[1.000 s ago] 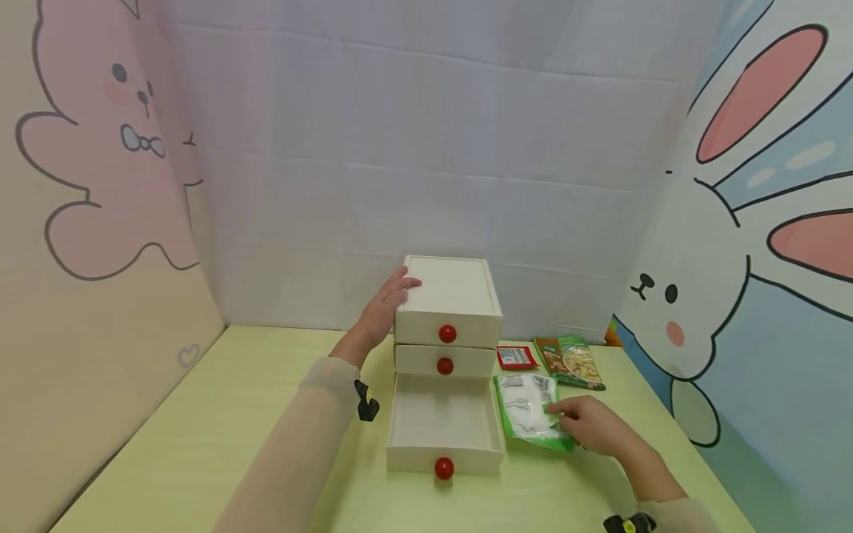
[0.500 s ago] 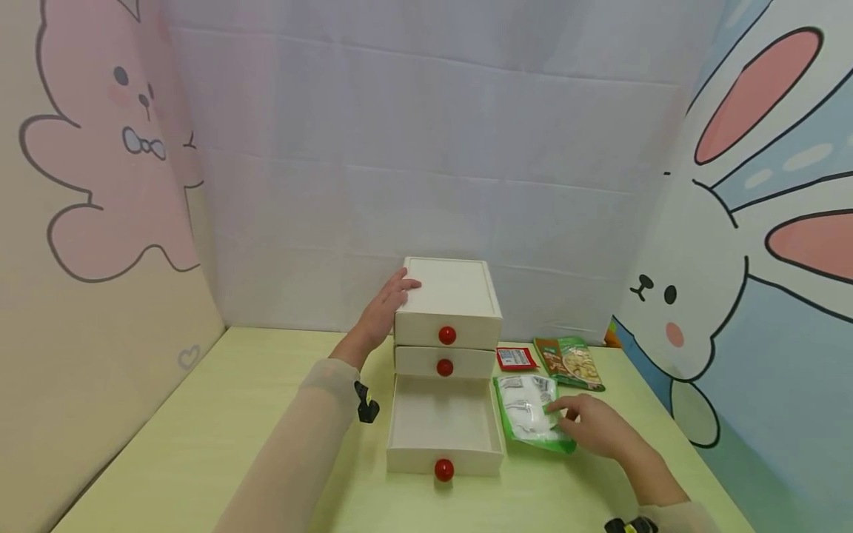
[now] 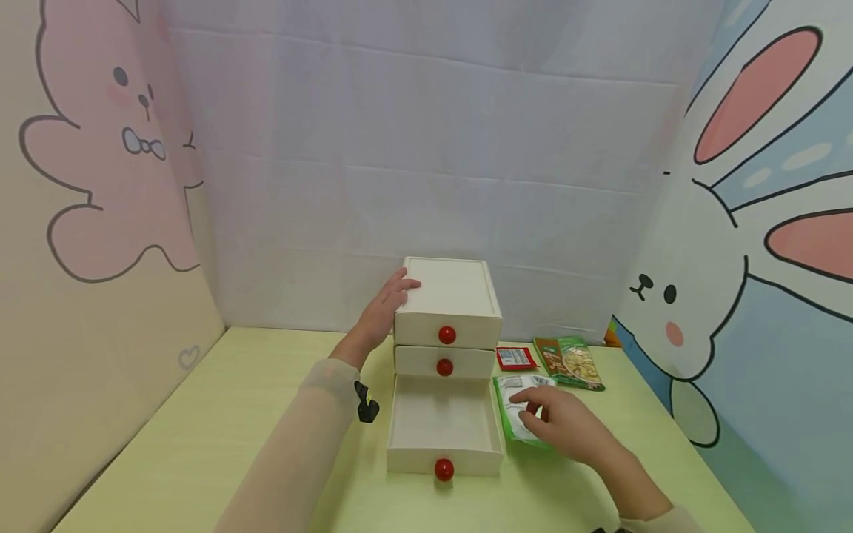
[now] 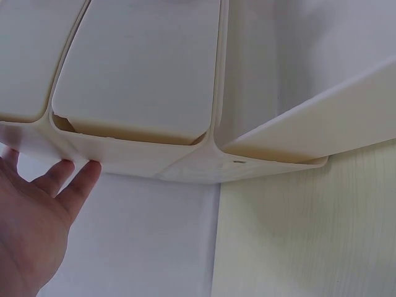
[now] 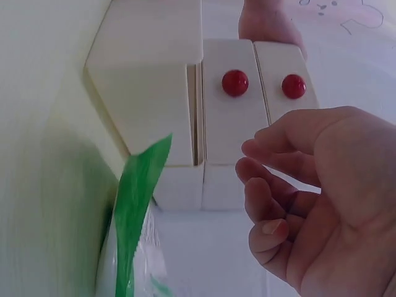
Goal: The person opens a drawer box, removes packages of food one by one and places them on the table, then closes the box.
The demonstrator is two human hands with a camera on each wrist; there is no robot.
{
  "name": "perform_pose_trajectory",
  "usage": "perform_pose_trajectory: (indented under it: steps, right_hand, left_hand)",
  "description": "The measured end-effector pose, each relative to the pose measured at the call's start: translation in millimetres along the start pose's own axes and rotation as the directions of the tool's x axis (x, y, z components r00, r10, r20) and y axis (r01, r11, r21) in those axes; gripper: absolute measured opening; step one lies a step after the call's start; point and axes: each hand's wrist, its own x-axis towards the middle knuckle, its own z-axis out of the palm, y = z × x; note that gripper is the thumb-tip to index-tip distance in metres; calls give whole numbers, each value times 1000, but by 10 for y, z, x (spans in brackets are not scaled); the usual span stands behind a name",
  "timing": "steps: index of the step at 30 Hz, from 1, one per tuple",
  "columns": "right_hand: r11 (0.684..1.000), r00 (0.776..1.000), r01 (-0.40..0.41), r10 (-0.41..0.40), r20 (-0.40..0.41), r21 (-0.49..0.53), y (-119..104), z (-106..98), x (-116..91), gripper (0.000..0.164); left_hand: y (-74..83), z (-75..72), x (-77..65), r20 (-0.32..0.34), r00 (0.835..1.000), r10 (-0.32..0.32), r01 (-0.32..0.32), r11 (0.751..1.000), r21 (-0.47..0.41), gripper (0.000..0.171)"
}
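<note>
A small white drawer cabinet point(image 3: 452, 287) with round red knobs stands at the back middle of the table. Its bottom drawer point(image 3: 443, 459) is pulled out with nothing inside. My left hand point(image 3: 380, 314) rests on the cabinet's left side and top edge; in the left wrist view its fingertips touch the white side wall. To the right of the drawer lies a white and green packet point(image 3: 509, 414). My right hand point(image 3: 569, 426) hovers over that packet with loosely bent fingers and nothing between them. In the right wrist view the packet's green edge point(image 5: 139, 198) sticks up, apart from the fingers.
Behind the white and green packet lie a small red packet point(image 3: 516, 358) and a green and brown food packet point(image 3: 570, 363). The pale table point(image 3: 266, 414) meets a white cloth backdrop point(image 3: 426, 148), with cartoon panels on both sides.
My right hand has moved left and come up off the packet, where its fingers were at the right part before. The left hand and the drawers stay put.
</note>
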Motion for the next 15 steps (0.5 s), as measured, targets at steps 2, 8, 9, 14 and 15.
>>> perform_pose_trajectory:
  steps: [2,8,9,14,15]
  right_hand:
    - [999,999,38,-38,20,10,-88,39,4,25]
    - [993,990,107,-111,90,50,-348,182,-16,27]
    - [991,987,117,-123,103,62,-386,209,-22,27]
    - [984,972,131,-152,178,123,-537,349,-43,28]
    - [983,969,131,-154,192,128,-555,379,-45,28]
  left_hand:
    - [-1,0,-1,0,1000,0,0,1000,-1,54]
    - [-5,-3,1,4,1000,10,-10,1000,-5,55]
    - [-7,-3,1,4,1000,11,-11,1000,-5,55]
    - [-5,-1,2,6,1000,4,-4,1000,-6,55]
    - [-5,0,4,5,1000,3,-3,1000,-5,55]
